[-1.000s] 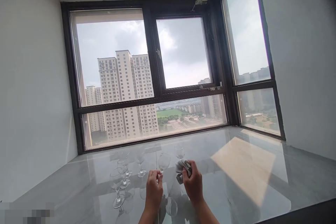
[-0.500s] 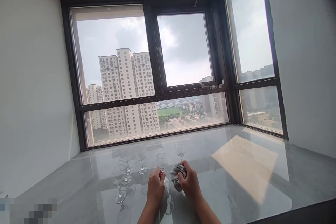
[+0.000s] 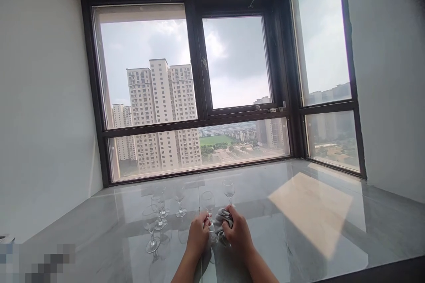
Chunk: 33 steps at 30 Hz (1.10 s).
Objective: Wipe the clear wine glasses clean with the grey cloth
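My left hand (image 3: 199,230) pinches a clear stemmed glass (image 3: 208,201) by its stem, with the bowl upright above my fingers. Close on the right, my right hand (image 3: 238,229) is closed around a bunched grey cloth (image 3: 223,221), held against or just beside the glass's lower part; I cannot tell whether they touch. Behind the right hand another stemmed glass (image 3: 229,189) stands on the glossy grey surface (image 3: 262,247). To the left stand several more, among them a front glass (image 3: 152,225) and one farther back (image 3: 179,199).
A dark-framed window (image 3: 195,124) rises behind the surface, with a side window (image 3: 332,141) at right. Pale walls flank both sides. Sunlight makes a bright patch (image 3: 312,212) on the right. A pixelated area covers the lower left corner.
The cloth in my right hand has shifted slightly left, closer to the lower part of the held glass. My left hand has moved a little to the right and keeps its pinch.
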Tool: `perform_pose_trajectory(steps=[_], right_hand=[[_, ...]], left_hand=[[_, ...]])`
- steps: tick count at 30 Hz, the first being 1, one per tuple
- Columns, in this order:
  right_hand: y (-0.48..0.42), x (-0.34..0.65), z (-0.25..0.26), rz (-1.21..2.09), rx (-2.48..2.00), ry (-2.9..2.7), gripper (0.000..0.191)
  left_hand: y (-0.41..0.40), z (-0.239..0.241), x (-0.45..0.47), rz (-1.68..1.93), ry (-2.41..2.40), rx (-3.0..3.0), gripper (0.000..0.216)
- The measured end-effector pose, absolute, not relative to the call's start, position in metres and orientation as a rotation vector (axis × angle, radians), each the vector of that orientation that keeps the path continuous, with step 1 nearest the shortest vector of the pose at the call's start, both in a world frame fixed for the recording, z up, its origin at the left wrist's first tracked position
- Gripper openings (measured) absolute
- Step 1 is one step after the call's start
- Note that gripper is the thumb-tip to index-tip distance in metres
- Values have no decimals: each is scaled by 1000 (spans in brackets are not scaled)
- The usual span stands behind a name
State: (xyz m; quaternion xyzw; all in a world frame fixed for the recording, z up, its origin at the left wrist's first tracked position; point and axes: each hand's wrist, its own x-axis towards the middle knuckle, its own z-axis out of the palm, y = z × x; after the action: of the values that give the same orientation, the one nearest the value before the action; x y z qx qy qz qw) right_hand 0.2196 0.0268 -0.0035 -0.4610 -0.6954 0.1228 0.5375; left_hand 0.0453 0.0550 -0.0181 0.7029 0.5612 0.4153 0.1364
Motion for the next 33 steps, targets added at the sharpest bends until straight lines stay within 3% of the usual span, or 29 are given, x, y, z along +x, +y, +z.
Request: perform_pose_trajectory(steps=[5,9,12,16,24,33], right_hand=[[19,219,-3,225,-1156,-1845,14],[13,215,-2,233,-1145,-2004,20],[10,212,-2,250,-1110,-2080,27],[5,205,2,226,-1106,-2190,30],[-2,196,10,145,-1187,-2266,28],[-1,196,6,188,-1231,-2222,36]], left_hand=[[39,-10,39,1467,1670,1921,41],[11,4,25,1879,1923,1925,36],[-7,15,11,2126,2257,1655,35],[-20,22,-11,2272,2446,1300,51],[-12,14,-41,2055,2516,918,77],[-4,8,-43,1610,2333,965,64]])
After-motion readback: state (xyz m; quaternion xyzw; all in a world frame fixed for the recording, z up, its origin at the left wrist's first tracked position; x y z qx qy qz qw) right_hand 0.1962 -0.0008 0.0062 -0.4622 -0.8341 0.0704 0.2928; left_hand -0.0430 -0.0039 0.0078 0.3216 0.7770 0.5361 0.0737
